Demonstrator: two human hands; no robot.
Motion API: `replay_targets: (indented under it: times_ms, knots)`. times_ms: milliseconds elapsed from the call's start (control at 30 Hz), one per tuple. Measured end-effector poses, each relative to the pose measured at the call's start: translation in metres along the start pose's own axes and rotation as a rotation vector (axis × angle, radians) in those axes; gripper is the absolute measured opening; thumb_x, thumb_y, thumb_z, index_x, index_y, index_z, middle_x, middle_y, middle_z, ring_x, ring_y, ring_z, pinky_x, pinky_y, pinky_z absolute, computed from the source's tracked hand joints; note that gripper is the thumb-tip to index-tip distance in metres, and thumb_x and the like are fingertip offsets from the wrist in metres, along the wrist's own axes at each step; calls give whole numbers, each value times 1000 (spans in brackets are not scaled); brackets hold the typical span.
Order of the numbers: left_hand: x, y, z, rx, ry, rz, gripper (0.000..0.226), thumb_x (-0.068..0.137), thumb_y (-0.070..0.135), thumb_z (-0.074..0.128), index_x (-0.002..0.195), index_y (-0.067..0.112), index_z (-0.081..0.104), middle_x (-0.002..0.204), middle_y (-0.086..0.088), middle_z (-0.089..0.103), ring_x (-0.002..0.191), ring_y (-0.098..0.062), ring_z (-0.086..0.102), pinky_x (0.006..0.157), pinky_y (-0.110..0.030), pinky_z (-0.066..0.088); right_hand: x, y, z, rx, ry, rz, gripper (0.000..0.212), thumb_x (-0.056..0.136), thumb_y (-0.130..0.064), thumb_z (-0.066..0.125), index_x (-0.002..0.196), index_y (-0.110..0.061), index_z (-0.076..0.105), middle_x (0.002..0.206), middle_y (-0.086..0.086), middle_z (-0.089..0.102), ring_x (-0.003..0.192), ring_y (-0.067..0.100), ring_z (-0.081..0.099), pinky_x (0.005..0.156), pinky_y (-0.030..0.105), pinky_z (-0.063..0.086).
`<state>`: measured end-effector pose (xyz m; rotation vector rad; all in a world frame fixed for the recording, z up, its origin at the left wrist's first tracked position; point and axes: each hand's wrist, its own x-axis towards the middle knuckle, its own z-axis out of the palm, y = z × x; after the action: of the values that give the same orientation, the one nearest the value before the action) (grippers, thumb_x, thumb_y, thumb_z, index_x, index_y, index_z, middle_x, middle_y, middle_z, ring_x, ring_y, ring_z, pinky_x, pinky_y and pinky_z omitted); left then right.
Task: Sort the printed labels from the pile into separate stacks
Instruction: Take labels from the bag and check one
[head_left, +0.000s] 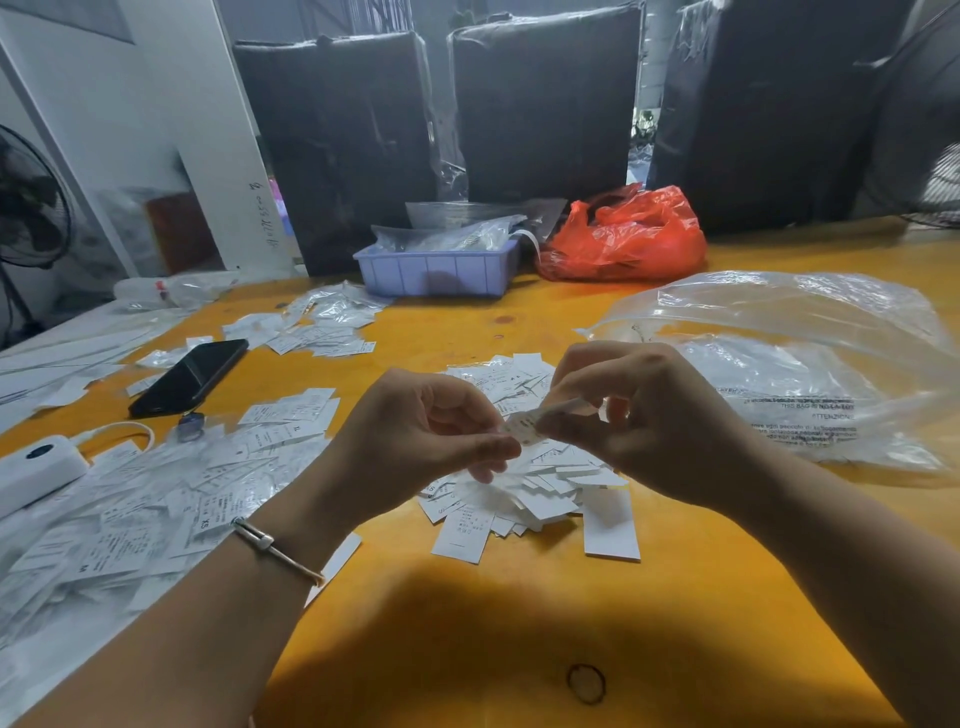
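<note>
print on the labels (470, 522) too small to read, middle of the pile (524, 467) hidden behind both hands, held label (524, 426) blurred, fan (28, 208) cut off at left edge, bag (810, 364) cut by right edge

1. The scene is dim overall; the far background is dark, and the black wrapped bundles (545, 104) show almost no detail.
2. Light falls from the front and above, leaving the orange surface (519, 322) brightest in its middle band.
3. A broad soft shadow (467, 639) darkens the near edge of the surface between the forearms.
4. The left hand (415, 431) and right hand (644, 415) are underexposed and look dark against the white labels (519, 493).
5. Glare streaks the clear plastic bag (779, 332) and the red bag (623, 234).
6. Wide-angle distortion bends the edges; the left wall leans.
7. Fingertips look slightly blurred.
</note>
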<state>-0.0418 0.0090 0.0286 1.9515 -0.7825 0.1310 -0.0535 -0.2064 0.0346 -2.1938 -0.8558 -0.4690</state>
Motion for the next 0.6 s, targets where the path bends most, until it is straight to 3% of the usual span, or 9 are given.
replay_targets:
  times_ms: [200, 300, 600]
  knots:
    - [0, -2, 4, 82, -71, -41, 33, 72, 28, 74, 86, -2, 73, 72, -6, 75, 65, -18, 73, 63, -24, 59, 0, 1, 1, -133, -73, 14, 4, 82, -21, 74, 80, -22, 77, 76, -16, 60, 64, 11, 56, 55, 24, 39]
    - [0, -3, 3, 98, -86, -49, 32, 74, 29, 73, 85, -1, 74, 73, -5, 75, 65, -17, 73, 63, -24, 59, 1, 3, 0, -144, -80, 55, 3, 81, -22, 75, 81, -23, 78, 74, -19, 59, 66, 9, 57, 56, 23, 40]
    - [0, -3, 3, 94, -123, -85, 31, 76, 28, 70, 88, -1, 74, 76, -5, 76, 66, -16, 74, 61, -17, 55, 1, 2, 2, -42, -123, 129, 5, 81, -19, 75, 77, -21, 77, 72, -10, 62, 68, 10, 57, 58, 26, 42]
